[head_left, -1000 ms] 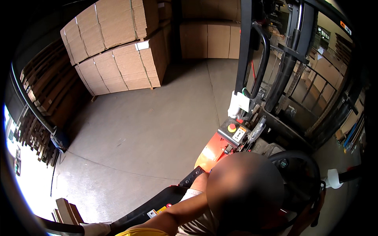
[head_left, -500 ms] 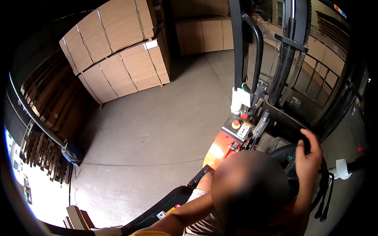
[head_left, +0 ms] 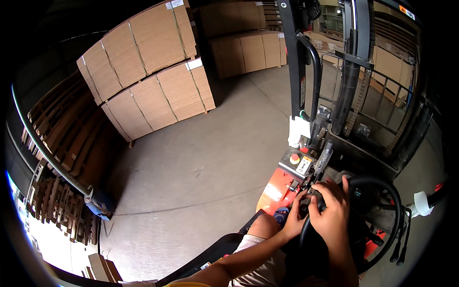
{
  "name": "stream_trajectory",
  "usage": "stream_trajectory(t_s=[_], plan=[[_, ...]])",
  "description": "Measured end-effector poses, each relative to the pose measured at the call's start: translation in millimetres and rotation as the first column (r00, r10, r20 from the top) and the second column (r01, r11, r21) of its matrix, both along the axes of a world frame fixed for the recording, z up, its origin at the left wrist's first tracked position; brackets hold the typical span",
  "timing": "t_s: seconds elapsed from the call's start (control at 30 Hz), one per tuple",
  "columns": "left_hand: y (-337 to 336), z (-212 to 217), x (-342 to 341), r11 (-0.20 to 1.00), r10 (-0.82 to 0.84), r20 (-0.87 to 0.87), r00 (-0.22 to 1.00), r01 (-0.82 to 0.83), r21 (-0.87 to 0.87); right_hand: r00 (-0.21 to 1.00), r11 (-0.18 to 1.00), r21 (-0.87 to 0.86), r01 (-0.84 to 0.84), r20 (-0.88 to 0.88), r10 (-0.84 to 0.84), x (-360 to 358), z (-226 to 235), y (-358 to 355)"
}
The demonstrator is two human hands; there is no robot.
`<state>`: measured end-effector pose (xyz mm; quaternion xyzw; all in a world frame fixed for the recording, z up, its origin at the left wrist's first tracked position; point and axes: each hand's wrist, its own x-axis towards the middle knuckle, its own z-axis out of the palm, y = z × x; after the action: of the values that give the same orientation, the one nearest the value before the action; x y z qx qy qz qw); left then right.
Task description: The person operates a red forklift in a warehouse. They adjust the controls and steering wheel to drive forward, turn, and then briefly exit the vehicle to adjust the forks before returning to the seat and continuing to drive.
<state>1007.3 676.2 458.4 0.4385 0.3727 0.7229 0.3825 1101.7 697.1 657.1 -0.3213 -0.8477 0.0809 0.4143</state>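
I sit at a forklift with a black steering wheel [head_left: 399, 205] in front of me. My right hand [head_left: 331, 208] lies over the upper left of its rim, fingers bent across it and thumb toward my other hand. Just left of it, my left hand [head_left: 297, 217] has its fingers curled close beside the rim; what they hold, if anything, is hidden. Ahead of the hands is a control panel [head_left: 290, 165] with a red emergency stop button [head_left: 294, 158]. A lever wrapped in clear plastic [head_left: 324, 155] stands beside the panel.
The black mast [head_left: 351, 81] and grab handle [head_left: 315, 71] rise ahead. Strapped board stacks [head_left: 153, 86] stand front left, with more board stacks [head_left: 253, 52] behind. Wooden pallets [head_left: 71, 129] and a metal pole [head_left: 52, 160] are at left. Levers [head_left: 402, 253] hang right of the wheel.
My right hand has come left and down onto the rim. My left hand now shows beside it, where a dark blurred patch hid it before. The view has shifted slightly.
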Motion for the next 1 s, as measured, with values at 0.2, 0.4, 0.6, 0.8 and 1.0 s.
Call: stream_trajectory(t_s=[0.2, 0.4, 0.6, 0.8, 1.0], plan=[[-7, 12, 6, 0.991, 0.117, -0.204, 0.972, -0.128, -0.046, 0.999, 0.999, 0.011, 0.036, 0.011, -0.036, -3, 10, 12], [5, 8, 23, 0.927, 0.346, -0.414, 0.842, -0.374, 0.013, 1.000, 0.999, -0.033, 0.024, 0.009, -0.023, -8, 15, 14], [21, 10, 22, 0.970, 0.216, -0.341, 0.915, -0.240, -0.029, 0.999, 0.998, -0.060, 0.027, 0.036, -0.025, -11, 24, 21], [54, 10, 22, 0.986, 0.154, -0.310, 0.938, -0.166, -0.011, 0.996, 0.997, -0.032, 0.064, 0.067, -0.062, -9, 40, 45], [80, 9, 19, 0.997, 0.083, -0.288, 0.954, -0.081, 0.019, 0.972, 0.979, -0.008, 0.202, 0.121, -0.199, 19, 42, 78]])
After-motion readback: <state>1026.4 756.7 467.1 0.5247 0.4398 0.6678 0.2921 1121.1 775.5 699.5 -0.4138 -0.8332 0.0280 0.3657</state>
